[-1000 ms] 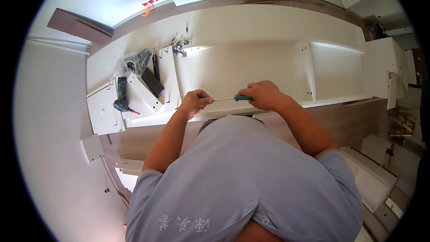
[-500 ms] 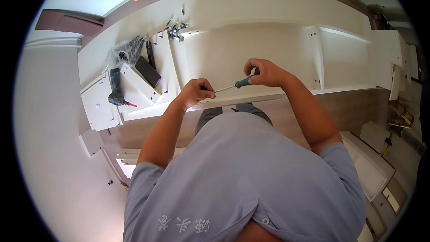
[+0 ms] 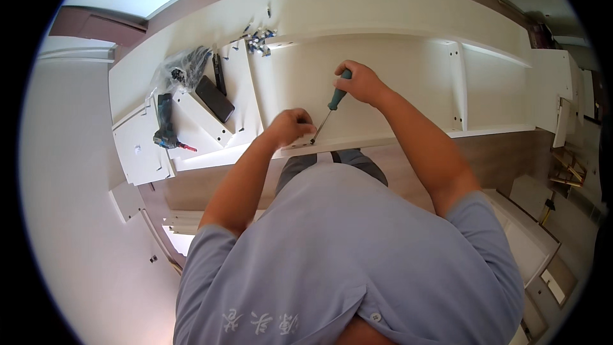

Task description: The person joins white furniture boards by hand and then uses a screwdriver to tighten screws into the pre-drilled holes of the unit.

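A screwdriver [image 3: 338,94] with a green handle is gripped by my right hand [image 3: 361,83], its shaft slanting down to the left. The tip stands at a small dark fitting [image 3: 312,142] on the near rail [image 3: 396,136] of a white panel frame. My left hand [image 3: 292,128] is curled with fingers drawn together, right beside the shaft and just above the rail. Whether its fingertips touch the shaft or hold something small cannot be made out.
To the left lie a phone [image 3: 214,98], a black marker-like tool [image 3: 219,73], a clear plastic bag [image 3: 182,71] and a power driver [image 3: 165,121] with a red bit. Several small blue and white fittings [image 3: 260,43] are scattered behind. A cross rail [image 3: 457,83] divides the frame at right.
My right hand has moved left and raised the handle, so the screwdriver tilts steeply. Its tip has gone from my left fingers down to the fitting on the rail.
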Demonstrator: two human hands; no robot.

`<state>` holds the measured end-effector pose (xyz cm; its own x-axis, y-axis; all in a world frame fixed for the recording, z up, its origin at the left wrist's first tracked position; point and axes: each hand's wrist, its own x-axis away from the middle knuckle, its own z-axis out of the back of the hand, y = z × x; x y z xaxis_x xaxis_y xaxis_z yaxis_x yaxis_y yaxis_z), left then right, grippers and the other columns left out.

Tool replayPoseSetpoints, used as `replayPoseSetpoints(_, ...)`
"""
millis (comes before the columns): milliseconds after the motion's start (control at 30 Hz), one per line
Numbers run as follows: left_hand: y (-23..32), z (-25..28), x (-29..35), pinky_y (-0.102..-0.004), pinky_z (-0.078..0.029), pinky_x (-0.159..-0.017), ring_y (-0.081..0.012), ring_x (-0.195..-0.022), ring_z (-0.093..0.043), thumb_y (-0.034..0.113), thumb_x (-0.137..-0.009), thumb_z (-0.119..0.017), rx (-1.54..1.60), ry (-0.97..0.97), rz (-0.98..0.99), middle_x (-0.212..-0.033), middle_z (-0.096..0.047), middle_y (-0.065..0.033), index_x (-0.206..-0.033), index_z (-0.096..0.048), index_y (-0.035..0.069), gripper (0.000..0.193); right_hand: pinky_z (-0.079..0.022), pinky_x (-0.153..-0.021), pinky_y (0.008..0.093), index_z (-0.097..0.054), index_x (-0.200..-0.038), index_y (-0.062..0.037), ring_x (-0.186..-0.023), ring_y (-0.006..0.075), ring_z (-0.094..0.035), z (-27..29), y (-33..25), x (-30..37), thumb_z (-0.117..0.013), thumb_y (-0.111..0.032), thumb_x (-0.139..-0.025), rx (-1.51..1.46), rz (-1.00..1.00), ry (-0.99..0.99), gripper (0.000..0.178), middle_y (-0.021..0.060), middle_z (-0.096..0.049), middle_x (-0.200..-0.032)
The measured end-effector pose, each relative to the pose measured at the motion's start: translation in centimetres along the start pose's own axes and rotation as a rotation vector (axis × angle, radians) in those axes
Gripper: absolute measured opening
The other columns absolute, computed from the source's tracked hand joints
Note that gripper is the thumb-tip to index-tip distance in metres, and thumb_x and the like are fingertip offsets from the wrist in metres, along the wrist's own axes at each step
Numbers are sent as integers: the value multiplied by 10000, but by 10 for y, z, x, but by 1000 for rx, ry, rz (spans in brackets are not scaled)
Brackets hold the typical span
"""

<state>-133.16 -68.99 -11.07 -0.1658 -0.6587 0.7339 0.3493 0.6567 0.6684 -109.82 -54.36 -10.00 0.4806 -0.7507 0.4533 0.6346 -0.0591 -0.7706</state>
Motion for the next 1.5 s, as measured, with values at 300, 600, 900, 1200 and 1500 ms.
replayPoseSetpoints(300, -98, 38, 72, -247, -352, -526, -73, -575, -428, 301, -1021, -674, 396, 362, 263, -676, -483, 41, -955, -710, 45, 267, -561, -815, 406, -674, -1126, -47, -938, 276, -687, -48, -52, -67, -788, -297, -853, 75, 111, -298, 387, 119, -706, -1022)
replayPoseSetpoints(600, -188, -7, 86, -361, -513, -676, -207, -710, -637, 334, -941, -757, 156, 558, 228, -794, -681, -99, -1057, -689, -12, 372, -559, -900, 432, -648, -1238, -55, -1071, 328, -697, -86, -111, -70, -695, -452, -951, 692, -22, -290, 491, 157, -726, -1135)
replayPoseSetpoints(900, -164, -8, 49, -419, -566, -861, -341, -975, -729, 382, -835, -849, 41, 743, 226, -1022, -756, -195, -1131, -689, -25, 529, -577, -843, 412, -606, -1298, -34, -1001, 300, -720, -91, -72, -54, -735, -402, -923, 378, -126, -143, 541, 153, -728, -1057)
replayPoseSetpoints(1200, -176, -14, 30, -438, -562, -886, -344, -957, -740, 387, -846, -826, 190, 792, 230, -988, -770, -176, -1079, -725, -11, 472, -568, -834, 394, -605, -1330, -45, -963, 254, -718, -106, -45, -39, -752, -343, -931, -347, -25, -38, 520, 117, -722, -1024)
replayPoseSetpoints(1500, -176, -8, 44, -361, -560, -766, -259, -821, -710, 279, -943, -748, 430, 659, 211, -842, -724, -125, -1061, -691, -43, 347, -577, -877, 400, -643, -1237, -57, -1008, 289, -727, -114, -43, -44, -666, -243, -984, -585, 22, -31, 315, 114, -726, -1040)
